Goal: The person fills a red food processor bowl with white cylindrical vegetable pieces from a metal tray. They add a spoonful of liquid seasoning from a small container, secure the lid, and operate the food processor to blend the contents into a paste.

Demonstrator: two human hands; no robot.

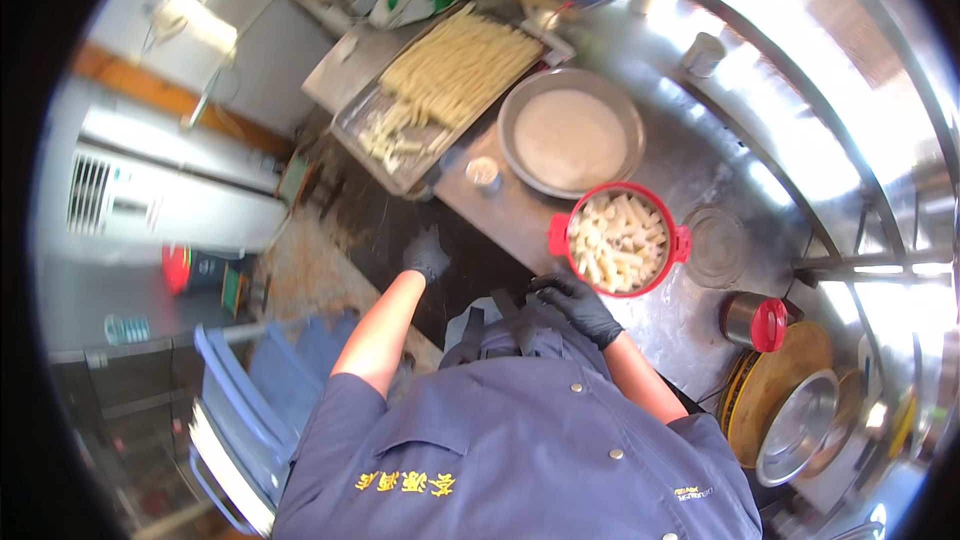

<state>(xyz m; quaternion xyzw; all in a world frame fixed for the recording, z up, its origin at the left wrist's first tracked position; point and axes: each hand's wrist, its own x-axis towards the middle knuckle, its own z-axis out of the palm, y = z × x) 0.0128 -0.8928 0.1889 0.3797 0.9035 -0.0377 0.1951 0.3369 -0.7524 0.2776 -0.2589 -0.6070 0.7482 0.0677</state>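
Observation:
My left hand [429,259], in a dark glove, hangs over the dark floor left of the steel table; its fingers blur into the background. My right hand [579,306], black-gloved with bent fingers, is at the table's near edge, just below a red-rimmed round container [616,238] with two side handles. Pale, short-cut sticks [619,244] fill that container. Behind it stands a wide metal basin [637,131] of whitish liquid [571,139]. At the far left, a metal tray [358,139] bears rows of long pale-yellow strips [457,64] and shorter loose pieces [394,139].
A small round-topped container [484,172] stands near the table's left edge. Right of the red container are a clear round lid [716,246] and a red-topped canister [756,321]. Round boards [780,367] and a steel bowl [799,427] lean farther right. Blue plastic bins [259,397] stand lower left.

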